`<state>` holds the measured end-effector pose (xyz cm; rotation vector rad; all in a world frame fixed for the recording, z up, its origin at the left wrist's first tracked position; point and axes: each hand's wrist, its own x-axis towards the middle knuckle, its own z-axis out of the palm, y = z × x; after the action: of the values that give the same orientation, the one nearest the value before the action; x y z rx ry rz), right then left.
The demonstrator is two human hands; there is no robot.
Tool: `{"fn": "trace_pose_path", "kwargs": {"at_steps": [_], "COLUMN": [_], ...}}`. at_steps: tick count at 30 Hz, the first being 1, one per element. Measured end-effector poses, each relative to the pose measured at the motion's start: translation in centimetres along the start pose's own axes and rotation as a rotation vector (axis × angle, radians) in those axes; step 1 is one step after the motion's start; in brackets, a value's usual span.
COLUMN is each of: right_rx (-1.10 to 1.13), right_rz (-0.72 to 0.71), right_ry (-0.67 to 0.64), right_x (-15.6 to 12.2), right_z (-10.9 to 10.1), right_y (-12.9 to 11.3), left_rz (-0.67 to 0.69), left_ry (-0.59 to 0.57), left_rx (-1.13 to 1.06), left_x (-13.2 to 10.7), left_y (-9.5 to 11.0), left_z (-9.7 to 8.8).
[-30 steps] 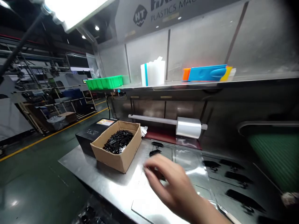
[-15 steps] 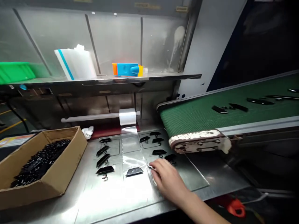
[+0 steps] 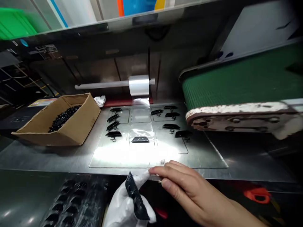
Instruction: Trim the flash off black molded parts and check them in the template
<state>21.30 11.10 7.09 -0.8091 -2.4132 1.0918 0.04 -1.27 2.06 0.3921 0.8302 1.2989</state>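
Left hand, white-gloved, clasped on a black plastic part before the steel bench
Handling step, apparently; right hand meets gloved fingertip, can't tell if pinching; next move calls for steadiness

1 black part, elongated, ribbed/recessed face showing, gripped in the gloved left hand. Tilted, upper end leaning left, lower end toward the camera. It's just off the worktop's front edge. 1 clear piece at the bare right hand's fingertips, beside the glove's fingertip; mostly hidden, can't tell its shape or whether it's pinched.
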Motion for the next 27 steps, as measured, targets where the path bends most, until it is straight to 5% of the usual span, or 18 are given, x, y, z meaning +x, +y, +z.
{"fn": "trace_pose_path", "kwargs": {"at_steps": [11, 27], "right_rx": [-0.008, -0.202], "right_rz": [0.083, -0.006], "right_ry": [-0.396, -0.255], "right_x": [0.3, -1.6], "right_z": [1.0, 2.5], "right_y": [-1.0, -0.3], "left_rz": [-0.119, -0.133], "left_ry": [0.026, 0.047], "left_rx": [0.046, 0.098], "left_x": [-0.5, -2.3], "left_y": [-3.2, -3.3], "left_z": [-0.5, 0.7]}}
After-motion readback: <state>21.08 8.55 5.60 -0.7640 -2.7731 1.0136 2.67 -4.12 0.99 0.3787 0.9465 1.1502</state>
